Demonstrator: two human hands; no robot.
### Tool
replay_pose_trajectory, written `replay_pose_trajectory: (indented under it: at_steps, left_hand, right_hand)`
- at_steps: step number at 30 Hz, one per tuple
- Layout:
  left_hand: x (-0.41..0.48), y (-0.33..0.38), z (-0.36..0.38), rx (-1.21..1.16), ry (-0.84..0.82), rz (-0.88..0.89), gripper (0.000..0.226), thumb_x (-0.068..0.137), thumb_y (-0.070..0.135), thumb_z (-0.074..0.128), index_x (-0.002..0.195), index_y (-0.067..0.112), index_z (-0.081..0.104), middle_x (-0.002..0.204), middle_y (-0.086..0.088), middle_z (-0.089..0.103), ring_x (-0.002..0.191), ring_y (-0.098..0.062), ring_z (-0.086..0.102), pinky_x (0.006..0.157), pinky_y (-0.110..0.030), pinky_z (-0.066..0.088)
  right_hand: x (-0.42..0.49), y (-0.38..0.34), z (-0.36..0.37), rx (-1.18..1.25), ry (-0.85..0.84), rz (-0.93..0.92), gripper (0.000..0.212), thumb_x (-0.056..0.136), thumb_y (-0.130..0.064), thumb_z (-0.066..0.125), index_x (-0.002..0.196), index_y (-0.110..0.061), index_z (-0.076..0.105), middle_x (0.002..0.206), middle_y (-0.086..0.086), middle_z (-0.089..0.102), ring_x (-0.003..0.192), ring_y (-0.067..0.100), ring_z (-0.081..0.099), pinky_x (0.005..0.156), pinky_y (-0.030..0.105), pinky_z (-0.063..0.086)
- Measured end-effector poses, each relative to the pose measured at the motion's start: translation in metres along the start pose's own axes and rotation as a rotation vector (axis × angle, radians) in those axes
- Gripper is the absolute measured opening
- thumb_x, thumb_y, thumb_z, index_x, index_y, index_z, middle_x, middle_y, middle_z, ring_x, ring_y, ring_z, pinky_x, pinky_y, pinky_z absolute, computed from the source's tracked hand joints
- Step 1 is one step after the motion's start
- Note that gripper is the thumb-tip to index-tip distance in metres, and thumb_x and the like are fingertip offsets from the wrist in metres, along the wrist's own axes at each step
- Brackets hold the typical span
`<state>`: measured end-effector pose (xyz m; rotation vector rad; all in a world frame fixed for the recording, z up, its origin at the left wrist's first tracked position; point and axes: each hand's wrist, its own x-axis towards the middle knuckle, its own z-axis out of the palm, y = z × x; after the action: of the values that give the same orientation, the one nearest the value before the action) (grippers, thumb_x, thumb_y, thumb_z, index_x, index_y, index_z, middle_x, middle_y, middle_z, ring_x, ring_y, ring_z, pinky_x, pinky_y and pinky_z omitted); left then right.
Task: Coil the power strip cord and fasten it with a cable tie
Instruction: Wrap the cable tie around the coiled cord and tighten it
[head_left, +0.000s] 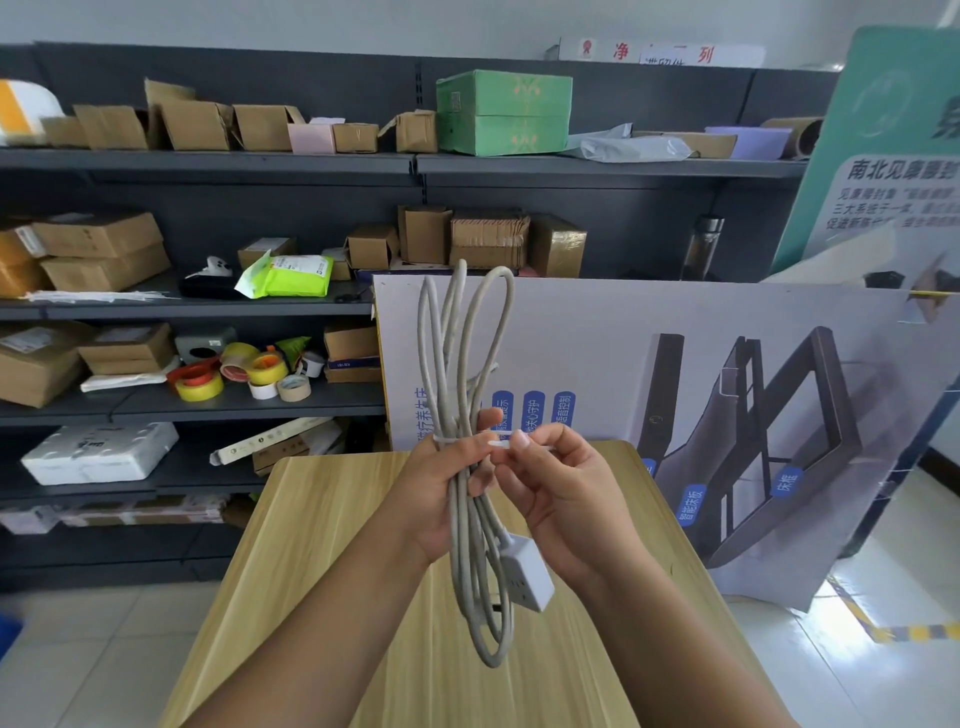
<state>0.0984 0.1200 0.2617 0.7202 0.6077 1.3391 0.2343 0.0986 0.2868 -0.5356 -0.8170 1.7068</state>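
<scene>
The coiled cord (462, 395) stands upright, long axis vertical, above the tabletop (322, 519); its socket block (527, 574) hangs low. The left hand (441, 488) grips its middle, the right hand (561, 483) pinches the cable tie (496, 446).

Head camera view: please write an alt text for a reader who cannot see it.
Above a wooden table, the left hand grips a coiled grey power strip cord upright while the right hand pinches a white cable tie wrapped around the coil. The white socket block hangs below; shelves of cardboard boxes stand behind.
</scene>
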Motion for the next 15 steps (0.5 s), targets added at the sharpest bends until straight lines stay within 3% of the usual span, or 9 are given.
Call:
replay_pose_trajectory:
  at_steps: [2,7,11,15]
  left_hand:
    - [0.0009,0.0006,-0.0006,0.029,0.028,0.035,0.019,0.072,0.004,0.069,0.087,0.012,0.077,0.058,0.0,0.057,0.04,-0.007,0.045,0.044,-0.016,0.042]
    - [0.0014,0.0004,-0.0007,0.032,0.022,0.04,0.021,0.074,0.006,0.066,0.093,0.01,0.074,0.058,-0.002,0.053,0.042,-0.009,0.046,0.047,-0.018,0.045]
    - [0.003,-0.0017,0.0002,0.094,0.058,0.073,0.028,0.075,0.002,0.07,0.102,0.006,0.066,0.059,0.002,0.062,0.047,-0.006,0.054,0.05,-0.016,0.048]
    - [0.0059,-0.002,-0.0014,0.146,0.137,0.116,0.036,0.07,0.001,0.074,0.105,0.006,0.066,0.063,0.003,0.061,0.048,-0.005,0.053,0.051,-0.017,0.047]
  right_hand:
    - [0.0014,0.0001,-0.0014,0.009,0.009,0.014,0.008,0.083,-0.009,0.063,0.083,-0.002,0.06,0.074,0.016,0.07,0.064,0.022,0.071,0.064,0.024,0.06]
    - [0.0066,0.0028,-0.005,0.08,0.071,0.035,0.026,0.096,-0.002,0.051,0.119,0.0,0.063,0.081,0.016,0.066,0.069,0.02,0.068,0.066,0.025,0.06]
    - [0.0084,0.0033,-0.0035,0.053,0.081,0.041,0.039,0.081,-0.008,0.066,0.12,-0.01,0.063,0.075,0.013,0.062,0.062,0.017,0.064,0.063,0.024,0.059]
    - [0.0086,0.0042,-0.0028,0.032,0.095,0.027,0.035,0.084,-0.006,0.065,0.118,-0.012,0.063,0.074,0.012,0.062,0.064,0.017,0.064,0.066,0.025,0.06]
